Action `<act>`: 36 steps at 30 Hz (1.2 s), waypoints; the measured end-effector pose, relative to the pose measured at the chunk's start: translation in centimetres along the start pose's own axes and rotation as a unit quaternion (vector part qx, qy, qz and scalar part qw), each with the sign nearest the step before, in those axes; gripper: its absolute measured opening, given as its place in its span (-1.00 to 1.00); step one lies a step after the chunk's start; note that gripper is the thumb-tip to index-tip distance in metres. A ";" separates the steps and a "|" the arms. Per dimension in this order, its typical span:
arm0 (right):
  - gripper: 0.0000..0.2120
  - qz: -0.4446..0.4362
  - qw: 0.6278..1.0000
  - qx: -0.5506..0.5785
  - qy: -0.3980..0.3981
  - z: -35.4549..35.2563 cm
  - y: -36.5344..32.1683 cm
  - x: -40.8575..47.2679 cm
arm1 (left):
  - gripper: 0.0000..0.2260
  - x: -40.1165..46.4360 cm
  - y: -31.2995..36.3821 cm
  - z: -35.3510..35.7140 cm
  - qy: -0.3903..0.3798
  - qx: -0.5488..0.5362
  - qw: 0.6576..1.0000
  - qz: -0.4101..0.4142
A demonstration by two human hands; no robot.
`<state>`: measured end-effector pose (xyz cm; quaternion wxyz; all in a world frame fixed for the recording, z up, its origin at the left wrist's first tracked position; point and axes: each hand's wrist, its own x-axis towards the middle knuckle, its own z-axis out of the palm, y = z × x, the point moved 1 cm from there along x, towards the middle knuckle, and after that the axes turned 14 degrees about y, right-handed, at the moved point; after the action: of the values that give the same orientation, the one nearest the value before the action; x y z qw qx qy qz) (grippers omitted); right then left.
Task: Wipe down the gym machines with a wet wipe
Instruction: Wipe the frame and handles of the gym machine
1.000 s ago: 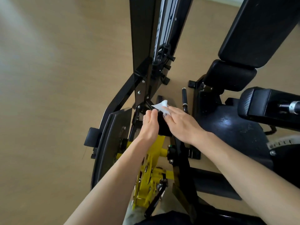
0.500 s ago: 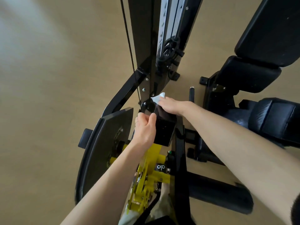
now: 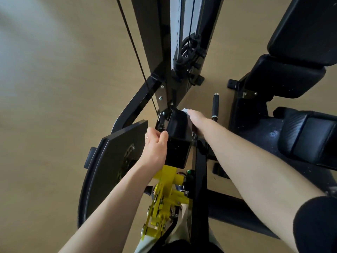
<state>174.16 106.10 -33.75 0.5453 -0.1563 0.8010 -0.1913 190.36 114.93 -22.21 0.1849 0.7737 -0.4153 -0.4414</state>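
Wet wipe (image 3: 186, 110) peeks out white at the far top edge of the black block (image 3: 177, 137) on the gym machine, pressed there under your right hand (image 3: 197, 123), whose fingers lie along the block's right side. Your left hand (image 3: 155, 147) grips the block's left edge, thumb curled against it, above the yellow bracket (image 3: 165, 194).
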 end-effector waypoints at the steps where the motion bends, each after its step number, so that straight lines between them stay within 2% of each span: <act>1: -0.67 0.013 0.999 0.048 0.001 0.2 0.4 -0.2 | -0.79 0.0 0.0 0.0 -0.002 0.000 1.000 0.001; 4: -0.67 0.027 0.991 0.130 0.016 0.2 1.8 -1.9 | -0.82 0.0 -0.1 0.0 0.000 0.001 1.000 0.004; 6: -0.60 0.042 0.985 0.166 0.007 0.0 2.8 -4.1 | -0.83 0.1 -0.2 0.0 -0.001 -0.003 1.000 0.005; 11: -0.52 0.089 0.956 0.261 -0.096 -0.9 4.6 -13.5 | -0.83 0.3 -0.4 0.2 -0.007 -0.017 1.000 0.002; 14: -0.52 0.069 0.970 0.231 -0.040 -0.6 6.4 -17.7 | -0.81 0.3 -0.4 0.1 -0.006 -0.021 1.000 -0.014; 17: -0.56 -0.008 0.978 0.209 0.018 0.6 7.7 -20.0 | -0.84 0.4 -0.5 0.0 -0.018 -0.023 0.999 -0.029; 19: -0.52 -0.016 0.976 0.216 0.023 1.1 7.4 -19.7 | -0.85 0.3 -0.6 -0.1 -0.025 -0.024 0.999 -0.032; 22: -0.47 0.030 0.970 0.243 0.005 0.3 5.4 -17.4 | -0.81 0.3 -0.7 -0.2 -0.029 -0.021 0.999 -0.029; 27: -0.65 0.032 0.979 0.199 -0.021 -1.2 3.0 -14.5 | -0.82 0.8 -0.8 0.0 -0.029 -0.027 0.999 -0.034; 29: -0.55 -0.008 0.986 0.168 -0.013 -0.8 3.5 -14.1 | -0.81 0.9 -0.9 -0.1 -0.040 -0.037 0.998 -0.042; 31: -0.50 -0.106 0.987 0.119 0.022 0.1 5.0 -14.3 | -0.79 1.0 -1.0 -0.4 -0.057 -0.050 0.996 -0.051; 33: -0.52 -0.228 0.970 0.060 0.066 0.8 7.2 -15.0 | -0.78 1.3 -1.1 -0.7 -0.082 -0.054 0.994 -0.057; 34: -0.53 -0.304 0.947 0.002 0.105 0.9 8.1 -15.4 | -0.78 1.3 -1.1 -0.9 -0.094 -0.056 0.992 -0.062; 36: -0.55 -0.442 0.867 -0.124 0.192 0.9 9.4 -14.9 | -0.74 1.4 -1.2 -1.3 -0.114 -0.060 0.989 -0.072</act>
<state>179.90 121.10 -26.38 0.2156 -0.5207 0.7541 -0.3371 192.37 114.35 -23.05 0.1504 0.7339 -0.3490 -0.5630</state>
